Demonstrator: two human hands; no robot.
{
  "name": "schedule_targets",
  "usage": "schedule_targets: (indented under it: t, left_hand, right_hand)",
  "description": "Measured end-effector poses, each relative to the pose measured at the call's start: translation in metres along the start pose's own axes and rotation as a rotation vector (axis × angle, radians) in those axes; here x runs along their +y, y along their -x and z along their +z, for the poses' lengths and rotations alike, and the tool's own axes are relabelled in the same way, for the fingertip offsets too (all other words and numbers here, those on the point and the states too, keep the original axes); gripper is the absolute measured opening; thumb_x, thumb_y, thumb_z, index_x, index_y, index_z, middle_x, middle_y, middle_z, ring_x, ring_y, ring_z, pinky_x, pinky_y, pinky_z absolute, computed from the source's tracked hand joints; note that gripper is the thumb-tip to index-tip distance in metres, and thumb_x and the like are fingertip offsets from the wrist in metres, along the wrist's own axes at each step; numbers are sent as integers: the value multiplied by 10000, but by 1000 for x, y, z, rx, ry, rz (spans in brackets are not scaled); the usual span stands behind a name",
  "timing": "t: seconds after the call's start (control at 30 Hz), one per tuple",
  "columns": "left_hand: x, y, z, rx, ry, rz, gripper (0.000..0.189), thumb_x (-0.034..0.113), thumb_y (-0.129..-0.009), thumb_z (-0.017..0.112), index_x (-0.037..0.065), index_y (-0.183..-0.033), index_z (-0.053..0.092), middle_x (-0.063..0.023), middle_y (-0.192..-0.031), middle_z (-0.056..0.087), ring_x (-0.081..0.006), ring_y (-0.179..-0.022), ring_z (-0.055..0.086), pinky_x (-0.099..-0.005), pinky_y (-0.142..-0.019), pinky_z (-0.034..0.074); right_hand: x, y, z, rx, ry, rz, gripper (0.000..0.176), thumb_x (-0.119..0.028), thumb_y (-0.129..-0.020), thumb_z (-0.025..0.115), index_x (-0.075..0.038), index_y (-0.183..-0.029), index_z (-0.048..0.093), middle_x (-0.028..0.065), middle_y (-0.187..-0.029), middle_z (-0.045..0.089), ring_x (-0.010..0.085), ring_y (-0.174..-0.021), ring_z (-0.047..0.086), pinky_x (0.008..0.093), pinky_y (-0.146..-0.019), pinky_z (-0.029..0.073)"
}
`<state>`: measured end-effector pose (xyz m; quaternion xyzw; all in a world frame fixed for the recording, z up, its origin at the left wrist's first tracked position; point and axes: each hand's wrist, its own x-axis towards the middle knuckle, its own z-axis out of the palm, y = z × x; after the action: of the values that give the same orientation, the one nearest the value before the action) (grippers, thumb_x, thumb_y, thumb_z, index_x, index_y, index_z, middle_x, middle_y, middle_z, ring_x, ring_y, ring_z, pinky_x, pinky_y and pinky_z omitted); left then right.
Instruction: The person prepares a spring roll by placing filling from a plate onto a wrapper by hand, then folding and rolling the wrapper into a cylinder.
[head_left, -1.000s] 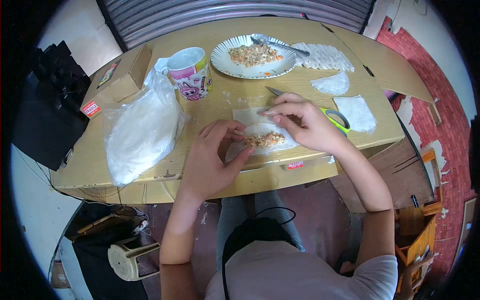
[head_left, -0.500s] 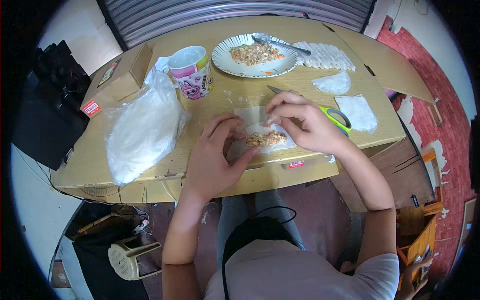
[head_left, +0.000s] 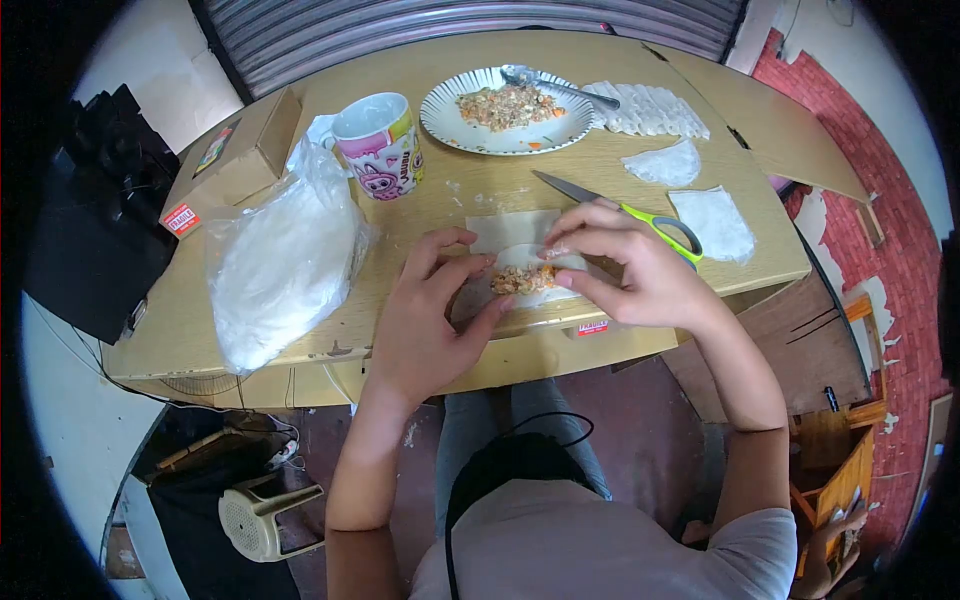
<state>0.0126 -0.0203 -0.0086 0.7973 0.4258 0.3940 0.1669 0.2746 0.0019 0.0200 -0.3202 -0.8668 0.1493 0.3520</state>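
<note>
- Since a second ago, the right hand (head_left: pixel 640 275) has been drawing back toward the table's near edge, so the blade of the scissors (head_left: pixel 600 203) is now lying fully exposed beyond its knuckles.
- Over the same interval, the far flap of the wrapper (head_left: pixel 515 232) has been coming over the filling (head_left: pixel 522 279), which is now showing as a narrower strip.
- Head view, hands: the left hand (head_left: pixel 425 320) is closing thumb and fingers on the left end of the wrapper, with the thumb lying along its near edge.
- Head view, hands: the right hand is pinching the right end of the wrapper between fingertips above and thumb below; the two hands are facing each other across the filling without touching.
- Head view, position: the wrapper is lying flat on the table (head_left: pixel 440 215), near the front edge and directly before the person, and the filling is sitting across its middle.
- Head view, right side: the scissors, with green handles, are lying just behind the right hand, and two loose wrapper pieces (head_left: pixel 712 222) are resting beyond them toward the table's right edge.
- Head view, far side: a plate (head_left: pixel 445 118) is holding more filling with a spoon (head_left: pixel 555 85) leaning on its rim, and a stack of wrappers (head_left: pixel 650 110) is sitting just to its right.
- Head view, left side: a mug (head_left: pixel 380 145) is standing upright beside a plastic bag (head_left: pixel 285 260), and a cardboard box (head_left: pixel 235 160) is lying behind the bag.
</note>
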Motion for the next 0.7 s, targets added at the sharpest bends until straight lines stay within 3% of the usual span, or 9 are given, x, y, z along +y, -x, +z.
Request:
schedule_targets:
  t: [0.07,0.13,0.2,0.3,0.5,0.6,0.7]
  left_hand:
    - [-2,0,0,41,-160,138,375,136,-837,836,25,-1182,740,-165,-1328,625,-344,-1134,682,-413,-944,564]
    - [-3,0,1,40,-136,127,364,132,-837,833,27,-1173,745,-163,-1289,649,-343,-1127,685,-409,-935,564]
    - [-3,1,1,37,-113,117,352,128,-836,831,28,-1164,750,-161,-1250,673,-342,-1119,687,-405,-926,565]
    - [-2,1,-1,37,-104,83,332,120,-843,823,39,-1158,758,-149,-1194,697,-332,-1118,689,-399,-925,561]
    - [-3,-2,-1,39,-70,119,259,108,-845,815,47,-1090,753,-127,-1166,713,-331,-1078,695,-405,-937,548]
    - [-3,-3,0,29,-8,57,211,152,-850,790,66,-1034,730,-97,-1134,710,-328,-1076,680,-454,-1025,480]
    - [-4,-3,-1,13,-17,43,211,150,-850,788,68,-1032,720,-94,-1112,715,-329,-1064,682,-456,-1025,476]
  right_hand:
    - [1,2,-2,-39,-9,45,136,-69,-895,758,-17,-1020,768,101,-1074,705,303,-979,684,393,-805,549]
    - [-3,2,-2,-78,-16,93,151,-79,-888,772,-10,-1022,765,102,-1050,699,298,-950,685,391,-789,550]
    - [-10,-2,-3,-152,-134,284,218,-63,-878,805,-10,-1086,771,91,-1051,692,247,-957,669,362,-833,539]
    - [-3,-2,4,-115,-85,158,228,-65,-872,811,-15,-1091,771,92,-1052,694,250,-937,671,367,-818,544]
    - [-5,-3,-4,-91,-57,125,246,-77,-864,822,-13,-1095,766,94,-1072,692,255,-945,668,378,-833,546]
    - [-1,-1,-1,-113,-4,79,264,-81,-868,824,-6,-1113,759,88,-1057,683,226,-901,662,351,-783,546]
    - [-7,-4,-4,-203,-103,255,269,-74,-879,818,-6,-1131,756,77,-1033,673,188,-859,655,317,-710,532]
